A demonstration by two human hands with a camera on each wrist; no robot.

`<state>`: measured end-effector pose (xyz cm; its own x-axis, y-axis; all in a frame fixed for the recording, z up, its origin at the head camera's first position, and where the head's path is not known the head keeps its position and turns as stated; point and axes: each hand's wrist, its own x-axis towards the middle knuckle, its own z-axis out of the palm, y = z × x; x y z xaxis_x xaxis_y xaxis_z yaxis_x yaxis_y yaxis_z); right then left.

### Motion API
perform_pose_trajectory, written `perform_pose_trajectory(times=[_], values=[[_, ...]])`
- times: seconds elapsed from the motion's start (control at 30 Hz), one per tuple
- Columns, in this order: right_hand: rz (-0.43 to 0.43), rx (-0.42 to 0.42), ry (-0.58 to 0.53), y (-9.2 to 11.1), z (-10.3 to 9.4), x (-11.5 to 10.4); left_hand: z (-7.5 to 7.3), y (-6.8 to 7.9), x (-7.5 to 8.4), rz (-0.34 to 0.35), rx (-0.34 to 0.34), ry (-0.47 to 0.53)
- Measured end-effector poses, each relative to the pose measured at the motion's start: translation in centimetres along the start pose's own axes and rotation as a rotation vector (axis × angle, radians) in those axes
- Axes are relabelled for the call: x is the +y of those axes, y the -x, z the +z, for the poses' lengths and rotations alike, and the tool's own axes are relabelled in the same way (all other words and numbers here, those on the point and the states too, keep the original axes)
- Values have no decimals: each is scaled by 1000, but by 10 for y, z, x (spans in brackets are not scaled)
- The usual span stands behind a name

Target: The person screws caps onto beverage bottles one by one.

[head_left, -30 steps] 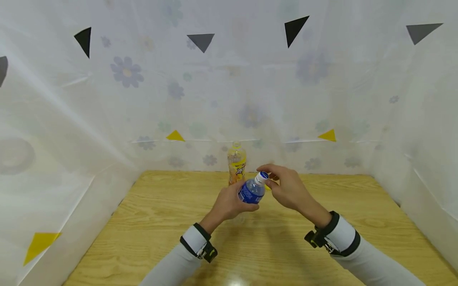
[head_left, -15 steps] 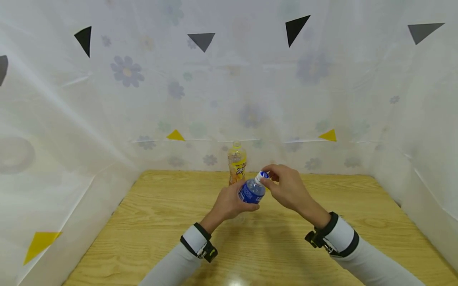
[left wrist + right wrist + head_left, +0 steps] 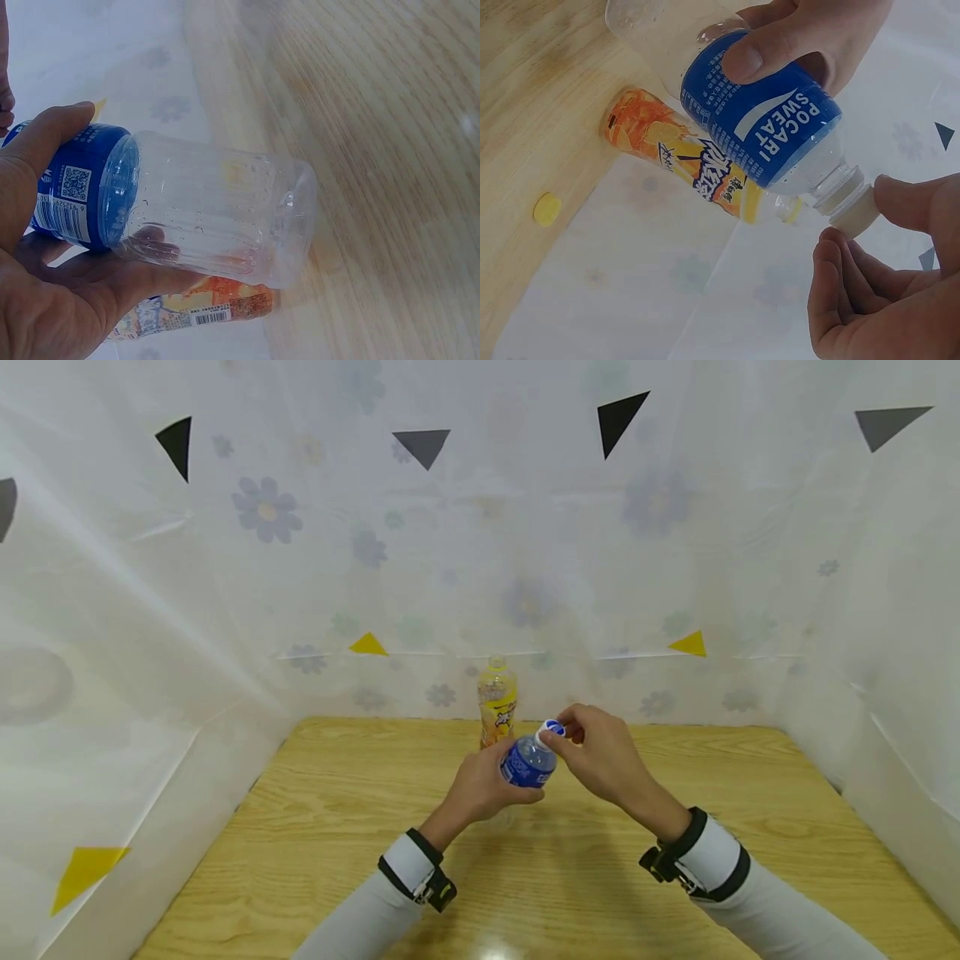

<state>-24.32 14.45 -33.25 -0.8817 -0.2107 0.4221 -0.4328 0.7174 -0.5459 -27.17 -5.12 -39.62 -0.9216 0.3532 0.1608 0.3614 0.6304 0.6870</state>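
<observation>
My left hand [image 3: 482, 785] grips a clear plastic bottle [image 3: 757, 112] with a blue Pocari Sweat label, its fingers and thumb wrapped round the label. Held above the table, the bottle leans with its neck toward my right hand [image 3: 606, 758]. The right thumb and fingertips pinch its white cap [image 3: 856, 213], which has a blue top and sits at the bottle mouth. Whether the cap is threaded tight cannot be told. Only droplets show inside the clear lower part [image 3: 214, 206]. Behind the left hand, a capless drink bottle [image 3: 497, 697] with a yellow and orange label stands upright.
A yellow bottle cap [image 3: 547, 209] lies on the wooden table [image 3: 337, 843], near the table's far edge. White flower-printed sheeting [image 3: 525, 543] with dark and yellow triangles encloses the back and both sides.
The right thumb has shifted from the cap's near right side onto it, and the fingers have closed in around the cap. The left hand and its bottle have barely moved.
</observation>
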Motion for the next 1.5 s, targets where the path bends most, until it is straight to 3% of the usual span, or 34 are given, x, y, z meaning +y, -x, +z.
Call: perform_pose_trajectory(times=[0.27,0.4,0.7,1.5], values=[[66,-88,35,1,-1,1,1,1,-1,-6,-2,-9],[15,-126,41,2,-2,0,1,1,-1,-3,-2,-5],[-87,-99,14,2,-2,-4,-1,1,0,-2,-2,8],[-28,-26,20,0,1,-3,0,1,0,14,7,11]])
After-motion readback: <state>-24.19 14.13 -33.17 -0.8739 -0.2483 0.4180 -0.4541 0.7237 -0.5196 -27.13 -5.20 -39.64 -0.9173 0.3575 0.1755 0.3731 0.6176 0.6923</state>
